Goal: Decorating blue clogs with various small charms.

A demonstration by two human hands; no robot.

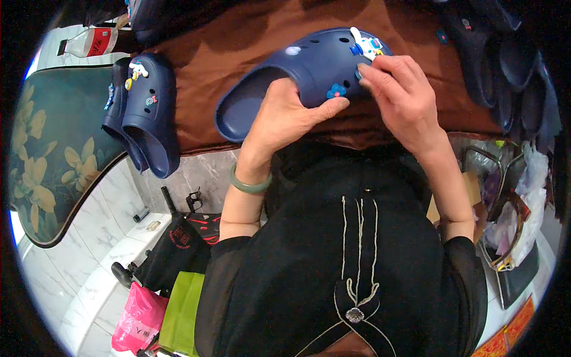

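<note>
While the left hand (282, 116) is grasping a navy clog (315, 66) by its opening, above the near edge of the brown cloth (199, 71), the right hand (407, 98) is holding its fingertips bunched at a small blue piece (358, 72); whether it is gripping that, I cannot tell. Another navy pair (156, 110) is resting at the cloth's left edge.

You've got a decent lane of brown cloth (199, 71) between the held clog (315, 68) and the pair of clogs (156, 86) to your left — another strip runs past your right hand (407, 98), but dark clogs (470, 65) crowd that far side.
</note>
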